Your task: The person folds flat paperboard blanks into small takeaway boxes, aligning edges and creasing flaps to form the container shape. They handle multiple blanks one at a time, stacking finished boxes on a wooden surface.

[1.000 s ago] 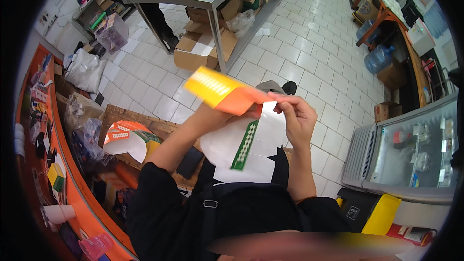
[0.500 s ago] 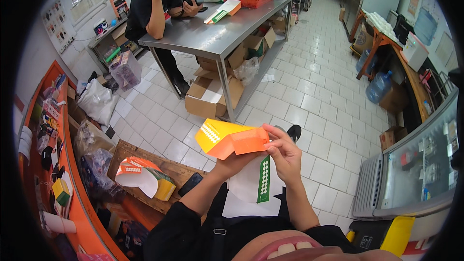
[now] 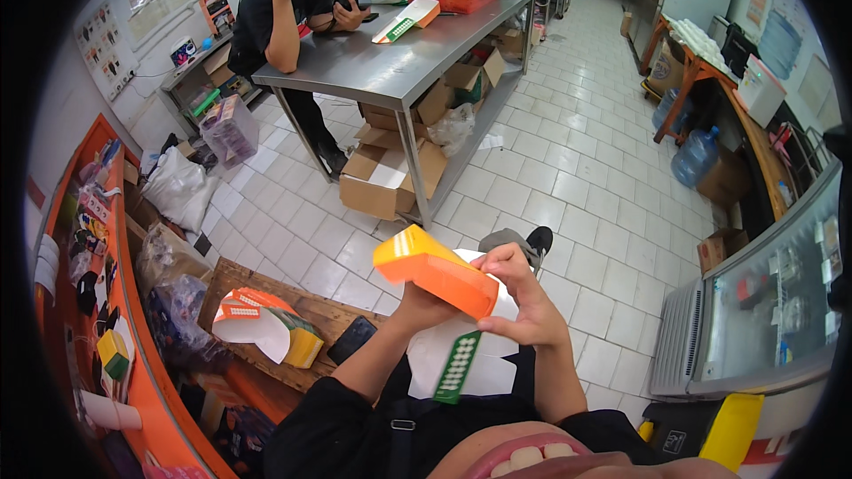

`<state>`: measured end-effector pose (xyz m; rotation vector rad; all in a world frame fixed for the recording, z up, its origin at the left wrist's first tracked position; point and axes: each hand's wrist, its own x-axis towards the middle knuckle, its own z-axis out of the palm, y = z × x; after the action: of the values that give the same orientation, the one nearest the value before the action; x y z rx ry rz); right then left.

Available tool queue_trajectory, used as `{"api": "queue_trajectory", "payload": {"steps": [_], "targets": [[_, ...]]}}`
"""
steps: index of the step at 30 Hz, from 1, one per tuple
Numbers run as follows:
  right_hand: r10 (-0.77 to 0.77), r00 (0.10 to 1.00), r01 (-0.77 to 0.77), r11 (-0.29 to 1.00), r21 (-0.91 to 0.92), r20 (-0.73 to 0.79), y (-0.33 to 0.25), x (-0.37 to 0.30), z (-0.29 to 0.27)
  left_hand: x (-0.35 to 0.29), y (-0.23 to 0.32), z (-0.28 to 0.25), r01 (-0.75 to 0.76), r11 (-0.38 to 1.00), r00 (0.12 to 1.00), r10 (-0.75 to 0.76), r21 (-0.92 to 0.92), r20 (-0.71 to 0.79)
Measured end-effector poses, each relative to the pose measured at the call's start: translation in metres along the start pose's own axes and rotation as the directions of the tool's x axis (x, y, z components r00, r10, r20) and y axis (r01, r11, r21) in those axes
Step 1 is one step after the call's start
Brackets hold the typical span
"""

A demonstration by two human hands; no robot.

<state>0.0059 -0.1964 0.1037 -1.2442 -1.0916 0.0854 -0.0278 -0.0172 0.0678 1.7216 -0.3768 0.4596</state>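
Observation:
Above my lap is a partly folded paper food carton [image 3: 439, 275], yellow at one end and orange along its side. My left hand [image 3: 421, 309] grips it from below, most of its fingers hidden behind the card. At the carton's right end, the fingers and thumb of my right hand [image 3: 530, 309] are closed on its edge. White card with a green patterned strip [image 3: 457, 368] shows beneath the hands; I cannot tell whether it joins the held carton. More cartons [image 3: 253, 328] lie nested on a wooden board [image 3: 232, 279] to the left.
A dark phone [image 3: 352, 341] lies on the board. Ahead, a person [image 3: 284, 22] leans on a steel table [image 3: 382, 66] bearing another carton [image 3: 406, 21] and a red basket [image 3: 453, 0]. An orange shelf [image 3: 146, 346] stands left, a glass-door fridge [image 3: 763, 302] right.
The carton has tilted, its right end dropping toward me. My right hand has shifted slightly right and down its edge. The green strip has swung lower and left.

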Motion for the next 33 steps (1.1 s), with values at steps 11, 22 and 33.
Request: {"api": "queue_trajectory", "payload": {"steps": [11,22,33], "targets": [[-0.106,0.968,-0.037,0.838,-0.545,-0.228,-0.014,0.005,0.016,0.010,0.015,-0.002,0.065,0.694,0.989,0.051,-0.717,0.139],[-0.220,0.914,0.005,0.844,-0.536,-0.340,0.004,-0.004,0.023,0.009,0.040,0.005,-0.010,0.810,0.995,-0.050,-0.586,-0.085],[-0.356,0.856,0.019,0.748,-0.664,-0.375,-0.001,0.001,0.012,0.017,0.044,0.000,-0.367,0.849,0.870,0.457,0.380,-0.182]]}}
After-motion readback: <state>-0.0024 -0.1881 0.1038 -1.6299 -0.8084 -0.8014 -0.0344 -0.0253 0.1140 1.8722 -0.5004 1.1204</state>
